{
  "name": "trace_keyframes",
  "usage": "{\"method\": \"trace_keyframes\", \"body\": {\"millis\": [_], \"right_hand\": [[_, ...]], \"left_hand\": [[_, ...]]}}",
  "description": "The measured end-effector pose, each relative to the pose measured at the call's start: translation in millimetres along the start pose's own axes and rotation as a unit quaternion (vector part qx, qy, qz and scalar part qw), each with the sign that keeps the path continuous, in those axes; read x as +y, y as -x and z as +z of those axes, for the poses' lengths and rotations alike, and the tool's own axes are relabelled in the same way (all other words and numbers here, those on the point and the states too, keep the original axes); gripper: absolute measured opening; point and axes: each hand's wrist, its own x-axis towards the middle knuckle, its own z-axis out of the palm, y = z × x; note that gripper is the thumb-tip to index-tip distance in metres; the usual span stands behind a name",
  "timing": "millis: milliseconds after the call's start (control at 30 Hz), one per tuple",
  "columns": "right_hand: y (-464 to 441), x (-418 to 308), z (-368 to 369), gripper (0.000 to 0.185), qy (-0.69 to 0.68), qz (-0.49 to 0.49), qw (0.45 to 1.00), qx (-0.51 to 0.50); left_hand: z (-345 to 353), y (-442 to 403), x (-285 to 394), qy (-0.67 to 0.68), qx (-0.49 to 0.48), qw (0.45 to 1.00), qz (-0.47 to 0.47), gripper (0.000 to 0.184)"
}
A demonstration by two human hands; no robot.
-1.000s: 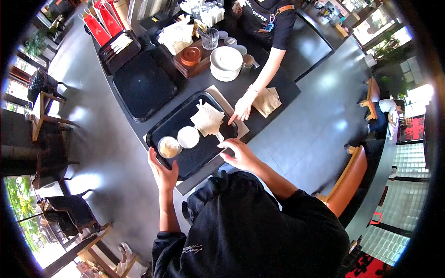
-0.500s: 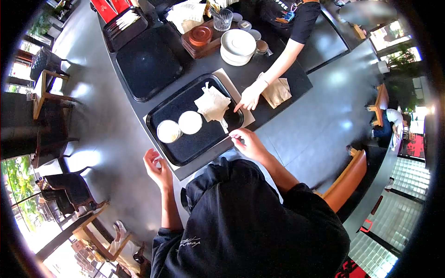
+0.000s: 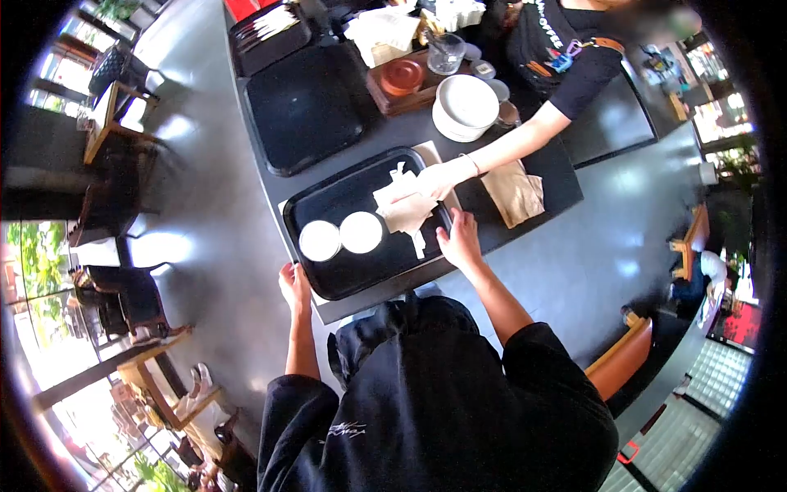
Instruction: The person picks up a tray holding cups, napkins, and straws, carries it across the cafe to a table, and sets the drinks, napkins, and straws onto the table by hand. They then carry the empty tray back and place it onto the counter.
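On the dark counter lies a black tray [image 3: 352, 277] with two round white-topped cups, one [image 3: 320, 241] at its left and one [image 3: 361, 233] beside it. Napkins with a white wrapped strip [image 3: 403, 215] rest on its right half, under a co-worker's hand [image 3: 443, 179]. My left hand [image 3: 295, 285] is at the tray's lower left edge, fingers curled; whether they grip the rim is unclear. At the right end, my right hand [image 3: 461, 241] is by the tray's edge with thumb and fingers apart.
Behind is another black tray [image 3: 303, 107]. A wooden box with a brown lid [image 3: 402, 76], a glass [image 3: 445, 54] and stacked white plates [image 3: 466, 105] stand farther right. A brown napkin [image 3: 515, 193] lies near the counter's right end. The co-worker [image 3: 566, 49] stands across the counter.
The co-worker's hand has moved from beside the tray onto the napkins. My left hand has come back to the tray's left edge, and my right hand has moved up along its right end.
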Motion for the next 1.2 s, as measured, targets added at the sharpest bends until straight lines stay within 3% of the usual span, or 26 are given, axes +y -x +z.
{"method": "trace_keyframes", "body": {"millis": [133,200,367,433,767,1033,1200], "right_hand": [[-23.0,15.4,20.3,0.046,-0.066,0.006,0.998,-0.017],[-32.2,16.4,24.4,0.033,-0.047,-0.03,0.998,0.023],[-46.6,15.3,21.3,0.022,-0.026,-0.01,1.0,-0.011],[-51.2,7.7,18.8,0.021,-0.031,-0.024,0.999,0.001],[-72.4,-18.1,22.9,0.035,0.097,0.053,0.993,-0.041],[-72.0,-14.6,28.8,0.031,0.101,0.042,0.994,-0.015],[-72.9,-12.5,32.2,0.032,0.062,0.055,0.996,-0.022]], "left_hand": [[0.1,-7.5,5.0,-0.007,-0.003,1.0,-0.01,0.042],[3.8,-15.0,4.0,-0.014,0.004,0.999,-0.031,0.037],[8.9,-9.4,26.4,-0.085,0.091,0.988,0.096,0.026],[10.7,-9.3,34.8,-0.039,0.042,0.994,0.093,0.024],[25.5,-19.0,68.5,-0.141,0.043,0.986,0.073,0.023],[32.0,-22.4,70.3,-0.151,0.061,0.986,0.034,0.027],[35.5,-26.2,58.7,-0.131,0.103,0.983,0.072,0.03]]}}
